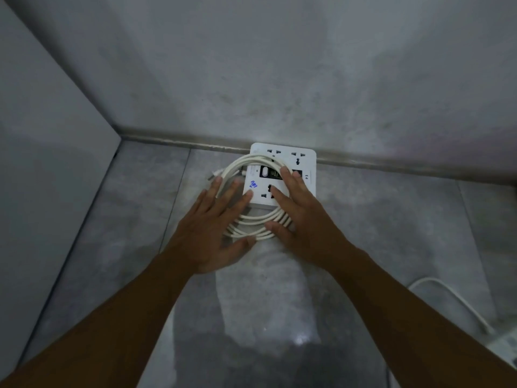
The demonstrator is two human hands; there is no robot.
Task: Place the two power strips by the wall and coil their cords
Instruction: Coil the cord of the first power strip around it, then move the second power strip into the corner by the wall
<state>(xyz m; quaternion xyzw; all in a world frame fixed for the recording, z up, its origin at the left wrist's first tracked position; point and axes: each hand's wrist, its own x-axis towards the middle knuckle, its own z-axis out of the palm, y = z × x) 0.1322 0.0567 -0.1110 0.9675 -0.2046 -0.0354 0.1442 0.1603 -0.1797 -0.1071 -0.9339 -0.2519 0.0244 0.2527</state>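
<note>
Partly covered power strip [303,161], second cord [447,295] cropped

Hands: I had two in view, my left hand [214,233] and my right hand [302,217], both flat with fingers spread.
Power strips: I counted two, a square white power strip [291,161] against the wall and a second power strip [507,345] only partly in view at the lower right edge.
Cords: two, a coiled cord [251,219] lying in several loops, their exact number unclear, and a loose cord [447,292] running to the second strip.
Sockets on the square strip: I could see three; my right hand covered the rest.
Blue marks on the square strip: one, a blue scribble [253,184].
</note>
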